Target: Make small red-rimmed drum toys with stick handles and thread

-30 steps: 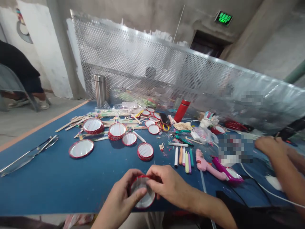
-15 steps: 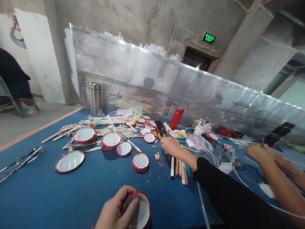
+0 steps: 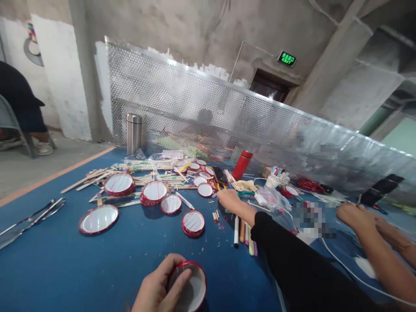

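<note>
My left hand point(image 3: 160, 284) grips a small red-rimmed drum point(image 3: 196, 284) with a whitish round face, thumb across the face and fingers behind the rim. The drum is tilted above the blue table's near edge. My right hand point(image 3: 228, 200), in a black sleeve, reaches far over the table. Its fingers are curled just beside a yellow loop point(image 3: 221, 185), and what lies in them is hidden. Marker pens point(image 3: 242, 232) lie under the forearm. Between the hands rest a red-rimmed drum point(image 3: 193, 222) and several short wooden bits point(image 3: 216, 215).
More red-rimmed drums point(image 3: 99, 219) and wooden sticks point(image 3: 87, 177) spread across the left and middle. Metal tongs-like tools point(image 3: 37, 220) lie far left. A steel flask point(image 3: 134, 134) and a red bottle point(image 3: 242, 165) stand by the perforated metal screen point(image 3: 156, 86). Another person's hands point(image 3: 355, 216) work at right.
My right hand and sleeve have shifted slightly left, closer to the yellow loop. The left hand keeps the same grip on the drum. The view has turned a little.
</note>
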The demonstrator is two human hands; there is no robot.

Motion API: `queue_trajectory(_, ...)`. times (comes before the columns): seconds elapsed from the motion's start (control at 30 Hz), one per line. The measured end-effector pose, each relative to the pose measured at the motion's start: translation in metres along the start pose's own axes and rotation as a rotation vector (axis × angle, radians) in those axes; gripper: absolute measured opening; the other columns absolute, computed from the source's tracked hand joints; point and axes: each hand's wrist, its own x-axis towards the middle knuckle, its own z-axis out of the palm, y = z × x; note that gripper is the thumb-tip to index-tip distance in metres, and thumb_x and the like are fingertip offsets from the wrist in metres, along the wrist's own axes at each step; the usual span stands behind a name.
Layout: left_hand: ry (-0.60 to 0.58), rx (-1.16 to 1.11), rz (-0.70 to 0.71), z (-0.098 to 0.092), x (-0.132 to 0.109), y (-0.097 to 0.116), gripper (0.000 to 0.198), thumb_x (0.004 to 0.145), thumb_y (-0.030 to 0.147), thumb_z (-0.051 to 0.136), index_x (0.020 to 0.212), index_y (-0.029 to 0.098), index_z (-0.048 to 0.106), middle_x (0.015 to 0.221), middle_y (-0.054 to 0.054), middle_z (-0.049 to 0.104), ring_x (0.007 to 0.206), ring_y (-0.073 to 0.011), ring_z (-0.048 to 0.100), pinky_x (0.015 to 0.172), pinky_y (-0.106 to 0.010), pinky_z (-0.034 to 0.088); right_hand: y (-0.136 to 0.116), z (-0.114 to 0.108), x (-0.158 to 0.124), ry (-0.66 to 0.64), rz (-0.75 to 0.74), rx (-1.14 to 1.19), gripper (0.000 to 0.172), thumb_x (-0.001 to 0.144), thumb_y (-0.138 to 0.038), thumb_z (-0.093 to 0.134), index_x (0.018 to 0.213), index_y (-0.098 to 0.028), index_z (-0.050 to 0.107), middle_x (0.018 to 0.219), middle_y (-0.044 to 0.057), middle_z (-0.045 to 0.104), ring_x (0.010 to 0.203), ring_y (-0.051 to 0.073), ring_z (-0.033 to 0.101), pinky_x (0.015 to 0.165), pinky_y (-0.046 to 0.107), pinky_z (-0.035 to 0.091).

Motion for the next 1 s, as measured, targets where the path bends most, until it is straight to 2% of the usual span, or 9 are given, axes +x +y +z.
queue_trajectory(0.23,-0.028,-0.01,0.011,-0.004,-0.001,0.0,0.04,0.079,0.059,0.055,0.079,0.019,0.062,0.064,0.002,0.055,0.059,-0.013,0.048,0.053,-0.018,0.039,0.005,-0.009,-0.009,0.029,0.033,0.378,0.03,0.091,-0.033,0.057,0.114,-0.015,0.057,0.114,0.008,0.059,0.096,0.02,0.061,0.082,0.039,0.052)
queue_trajectory(0.33,-0.002,-0.03,0.047,-0.005,-0.001,-0.003,0.038,0.079,0.056,0.057,0.076,0.018,0.063,0.065,0.001,0.056,0.062,-0.0131,0.048,0.056,-0.018,0.04,0.002,-0.016,-0.027,0.0,-0.015,0.633,0.023,0.092,-0.034,0.054,0.1,-0.013,0.06,0.09,0.002,0.063,0.073,0.013,0.061,0.065,0.029,0.052)
queue_trajectory(0.43,-0.05,-0.099,0.001,-0.008,0.0,-0.004,0.037,0.079,0.055,0.059,0.076,0.018,0.062,0.064,0.002,0.055,0.059,-0.0117,0.047,0.053,-0.018,0.038,-0.016,-0.021,-0.057,-0.086,-0.131,0.903,0.018,0.089,-0.03,0.049,0.087,-0.013,0.057,0.061,-0.005,0.052,0.049,0.007,0.047,0.049,0.02,0.04)
queue_trajectory(0.53,-0.109,-0.216,-0.066,-0.012,0.002,-0.001,0.035,0.076,0.051,0.065,0.087,0.019,0.062,0.071,0.001,0.058,0.06,-0.0115,0.049,0.054,-0.018,0.04,-0.045,-0.025,-0.089,-0.217,-0.262,1.109,0.017,0.078,-0.032,0.055,0.08,-0.016,0.055,0.056,-0.008,0.042,0.044,0.005,0.035,0.044,0.019,0.031)
queue_trajectory(0.6,-0.111,-0.274,-0.09,-0.014,0.002,0.002,0.045,0.073,0.049,0.068,0.108,0.02,0.06,0.068,0.003,0.059,0.058,-0.0111,0.05,0.053,-0.018,0.039,-0.064,-0.027,-0.105,-0.311,-0.331,1.197,0.02,0.073,-0.034,0.058,0.077,-0.015,0.056,0.058,-0.007,0.044,0.046,0.005,0.033,0.045,0.018,0.028)
queue_trajectory(0.67,-0.132,-0.31,-0.105,-0.016,0.002,0.006,0.056,0.07,0.047,0.071,0.118,0.021,0.058,0.067,0.003,0.061,0.059,-0.0118,0.052,0.054,-0.019,0.04,-0.08,-0.028,-0.115,-0.405,-0.404,1.296,0.019,0.071,-0.031,0.061,0.076,-0.014,0.059,0.06,-0.005,0.047,0.05,0.005,0.034,0.047,0.018,0.027)
queue_trajectory(0.73,-0.145,-0.338,-0.111,-0.016,0.002,0.01,0.057,0.066,0.046,0.075,0.114,0.019,0.061,0.074,0.0,0.066,0.068,-0.0151,0.058,0.061,-0.021,0.044,-0.09,-0.027,-0.12,-0.461,-0.454,1.379,0.017,0.07,-0.028,0.064,0.075,-0.013,0.062,0.059,-0.005,0.049,0.052,0.005,0.035,0.049,0.018,0.026)
queue_trajectory(0.83,-0.12,-0.348,-0.112,-0.018,0.0,0.012,0.045,0.067,0.047,0.074,0.099,0.017,0.068,0.081,-0.004,0.07,0.078,-0.0186,0.061,0.068,-0.024,0.046,-0.096,-0.024,-0.124,-0.444,-0.468,1.382,0.018,0.07,-0.029,0.069,0.075,-0.013,0.063,0.056,-0.007,0.046,0.051,0.005,0.032,0.048,0.019,0.023)
queue_trajectory(1.0,-0.063,-0.338,-0.103,-0.019,-0.001,0.008,0.036,0.069,0.049,0.072,0.077,0.015,0.065,0.063,0.001,0.062,0.055,-0.01,0.05,0.051,-0.018,0.038,-0.095,-0.021,-0.135,-0.31,-0.376,1.309,0.018,0.075,-0.03,0.067,0.078,-0.013,0.065,0.056,-0.008,0.044,0.052,0.005,0.032,0.046,0.019,0.022)
